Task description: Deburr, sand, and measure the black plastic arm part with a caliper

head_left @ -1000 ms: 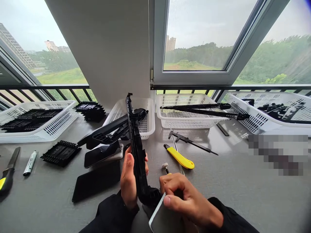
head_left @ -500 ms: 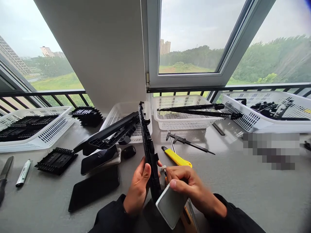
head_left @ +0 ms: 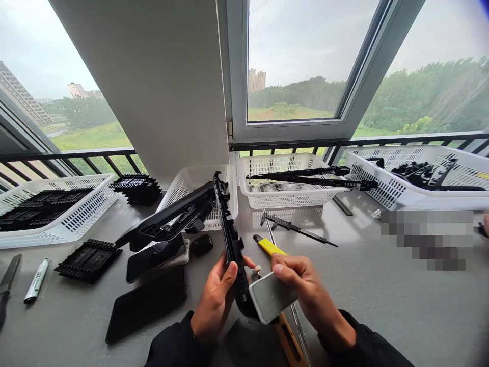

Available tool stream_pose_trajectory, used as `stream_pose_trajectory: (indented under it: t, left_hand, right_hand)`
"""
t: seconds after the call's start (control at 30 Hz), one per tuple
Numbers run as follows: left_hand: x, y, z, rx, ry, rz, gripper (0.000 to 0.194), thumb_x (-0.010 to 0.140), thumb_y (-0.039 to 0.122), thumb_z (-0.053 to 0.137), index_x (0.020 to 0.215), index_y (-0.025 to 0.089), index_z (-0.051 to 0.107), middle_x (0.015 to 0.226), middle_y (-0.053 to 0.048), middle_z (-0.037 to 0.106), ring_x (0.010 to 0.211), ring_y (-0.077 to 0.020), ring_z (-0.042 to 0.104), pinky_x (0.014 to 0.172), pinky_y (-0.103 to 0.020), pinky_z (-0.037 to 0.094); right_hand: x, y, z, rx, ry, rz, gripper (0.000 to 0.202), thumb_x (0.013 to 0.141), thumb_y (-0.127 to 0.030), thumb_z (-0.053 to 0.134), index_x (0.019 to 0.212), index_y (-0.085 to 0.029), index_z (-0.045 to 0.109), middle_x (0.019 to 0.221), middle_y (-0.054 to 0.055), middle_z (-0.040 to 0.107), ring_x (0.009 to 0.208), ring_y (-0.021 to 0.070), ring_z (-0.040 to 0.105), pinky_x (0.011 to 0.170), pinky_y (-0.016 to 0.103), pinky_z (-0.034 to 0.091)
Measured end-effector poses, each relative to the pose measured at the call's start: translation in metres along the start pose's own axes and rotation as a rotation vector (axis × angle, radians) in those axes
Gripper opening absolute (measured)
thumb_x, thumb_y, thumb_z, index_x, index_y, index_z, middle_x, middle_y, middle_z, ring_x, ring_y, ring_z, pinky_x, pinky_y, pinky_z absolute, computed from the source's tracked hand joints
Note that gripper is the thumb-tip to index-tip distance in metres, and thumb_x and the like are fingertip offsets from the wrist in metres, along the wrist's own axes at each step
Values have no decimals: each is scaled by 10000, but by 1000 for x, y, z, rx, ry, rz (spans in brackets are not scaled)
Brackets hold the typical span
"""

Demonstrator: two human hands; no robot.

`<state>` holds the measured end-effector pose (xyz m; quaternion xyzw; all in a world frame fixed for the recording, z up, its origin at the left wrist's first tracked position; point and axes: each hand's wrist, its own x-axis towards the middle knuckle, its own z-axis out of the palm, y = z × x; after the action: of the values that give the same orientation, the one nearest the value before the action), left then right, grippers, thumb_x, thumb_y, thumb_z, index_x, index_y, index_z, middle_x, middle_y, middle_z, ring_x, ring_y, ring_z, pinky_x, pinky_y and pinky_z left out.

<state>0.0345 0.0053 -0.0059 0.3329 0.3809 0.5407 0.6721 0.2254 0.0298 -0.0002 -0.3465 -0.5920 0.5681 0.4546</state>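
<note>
Though aslant, black strip (head_left: 230,235) lengthwise forward.

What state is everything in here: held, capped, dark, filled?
Long black plastic part: held upright-tilted in the left hand.
Pale-rimmed grey rectangular slab: held in the right hand.
White marker with black cap: capped, lying down.
Large flat black phone-like slab: face dark.
Yellow plastic cutter: partly hidden, blade state unclear.
White plastic basket at far left: holds black ribbed parts.
</note>
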Motion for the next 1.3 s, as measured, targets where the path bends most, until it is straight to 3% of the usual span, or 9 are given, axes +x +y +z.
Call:
stream_pose_trajectory:
  t: [0.13,0.3,0.47,0.67,0.77,0.93,1.07,1.17,1.3]
  left_hand:
    - [1,2,-1,8,60,-17,514,862,646,813,1002,156,754,678,22,566,623,-122,480,586,-238,397]
    - [4,-6,-5,-72,-9,5,465,918,620,760,1045,172,747,734,-12,648,603,-139,533,569,-260,433]
    - [1,-6,-1,-74,-88,-25,427,955,577,740,1035,158,768,804,-32,686,592,-111,512,533,-231,409]
    - [-3,-8,-1,-184,-123,-60,487,978,465,763,1391,219,689,921,-49,754,751,-163,664,712,-261,516]
    - [-2,-9,-4,-160,-128,-54,512,968,488,767,1388,205,694,924,-57,782,723,-165,682,724,-271,539]
    - [-2,-8,-6,-158,-112,-74,585,906,493,836,1423,256,702,1208,-107,821,1028,-254,775,960,-336,569]
    - [-2,-10,-7,-106,-110,-52,633,891,534,831,1448,262,702,1179,-115,841,1015,-274,791,928,-347,584]
    - [-1,-13,-7,-87,-122,-44,650,862,551,850,1446,304,706,1163,-98,845,954,-250,791,906,-338,582]
    - [-1,-15,-8,-40,-128,-6,674,843,593,848,1438,304,714,1064,-84,844,771,-188,745,718,-266,546]
  right_hand:
    - [0,0,4,53,-173,-4,645,959,-647,663,604,-226,327,656,-39,347,616,134,317,598,304,252]
    - [2,2,1,1,148,37,617,963,-637,642,614,-232,334,647,-48,285,626,139,256,599,312,217]
    - [3,3,3,142,-96,67,638,928,-630,679,581,-227,326,634,-54,311,616,130,276,649,316,288]
    - [2,8,7,68,154,44,593,961,-603,649,607,-238,343,647,-46,314,630,144,289,616,308,259]
    - [1,7,10,89,70,-3,603,956,-618,651,603,-238,343,661,-34,355,634,148,342,626,305,300]
    - [2,3,12,-40,284,-47,567,977,-586,623,617,-239,355,655,-39,326,627,144,294,591,294,272]
    - [2,3,12,-35,201,-44,575,973,-607,614,607,-237,368,649,-35,345,622,142,306,584,293,278]
    - [3,4,12,-46,258,-53,580,971,-601,617,597,-237,364,641,-36,338,632,146,307,595,294,281]
    - [2,5,13,-28,213,-33,566,967,-599,621,612,-237,368,653,-40,338,629,143,309,599,297,284]
